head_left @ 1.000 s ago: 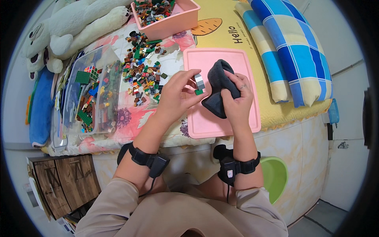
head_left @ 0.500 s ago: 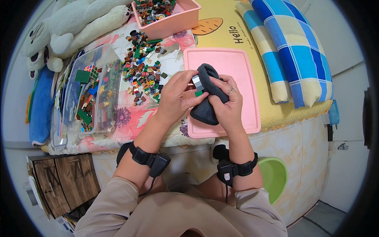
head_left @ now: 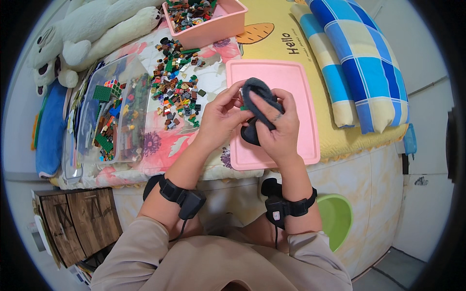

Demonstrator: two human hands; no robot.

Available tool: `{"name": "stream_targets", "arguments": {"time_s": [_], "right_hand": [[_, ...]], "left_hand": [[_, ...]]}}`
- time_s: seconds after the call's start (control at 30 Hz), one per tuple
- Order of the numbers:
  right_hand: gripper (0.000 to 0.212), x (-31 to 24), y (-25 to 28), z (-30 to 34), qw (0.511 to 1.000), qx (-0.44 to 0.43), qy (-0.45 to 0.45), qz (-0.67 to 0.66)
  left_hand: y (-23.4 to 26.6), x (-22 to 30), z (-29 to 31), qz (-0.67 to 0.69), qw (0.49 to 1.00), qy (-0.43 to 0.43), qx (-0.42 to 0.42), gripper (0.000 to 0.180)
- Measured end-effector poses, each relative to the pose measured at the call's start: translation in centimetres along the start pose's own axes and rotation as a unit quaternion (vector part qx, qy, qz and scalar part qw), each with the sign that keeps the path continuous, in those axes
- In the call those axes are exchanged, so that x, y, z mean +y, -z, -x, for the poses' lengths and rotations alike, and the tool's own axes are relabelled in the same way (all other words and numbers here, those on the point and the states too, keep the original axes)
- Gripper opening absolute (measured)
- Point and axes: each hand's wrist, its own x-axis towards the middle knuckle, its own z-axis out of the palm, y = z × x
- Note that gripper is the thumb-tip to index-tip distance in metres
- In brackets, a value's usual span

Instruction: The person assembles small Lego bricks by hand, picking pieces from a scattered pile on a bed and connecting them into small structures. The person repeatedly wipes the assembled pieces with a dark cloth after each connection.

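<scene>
Tray [head_left: 272,72] on bed [head_left: 340,139] | cloth [head_left: 262,87] above tray | loose bricks [head_left: 180,89] left of tray | box [head_left: 121,68] farther left | bin [head_left: 213,34] behind-left | pillow [head_left: 369,63] right | basin [head_left: 340,213] on floor [head_left: 378,194], front-right of tray

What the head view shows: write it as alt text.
The right hand holds a dark gray cloth; the left hand pinches a mostly hidden brick piece beside it, above a pink lid on a bed. Loose toy bricks lie to the left.

I've got marbled floor tiles [head_left: 374,203] running along the bed's [head_left: 344,138] near edge, a wood-grain cabinet [head_left: 80,218] off its near-left corner, a white wall [head_left: 422,213] beyond its right edge.
</scene>
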Motion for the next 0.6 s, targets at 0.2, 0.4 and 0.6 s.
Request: {"name": "stream_targets", "arguments": {"time_s": [0.2,0.4,0.6], "right_hand": [[0.044,0.9,0.2,-0.5,0.987,-0.010,-0.113,0.118],[0.052,-0.2,1.3,-0.6,0.990,0.096,0.033,0.098],[0.043,-0.2,0.7,-0.6,0.984,0.004,-0.044,0.173]], "left_hand": [[0.2,0.7,0.2,0.100,0.993,0.048,-0.034,0.066],[0.4,0.7,0.0,0.036,0.998,0.045,-0.021,0.065],[0.5,0.4,0.0,0.048,0.994,0.095,-0.015,0.065]]}}
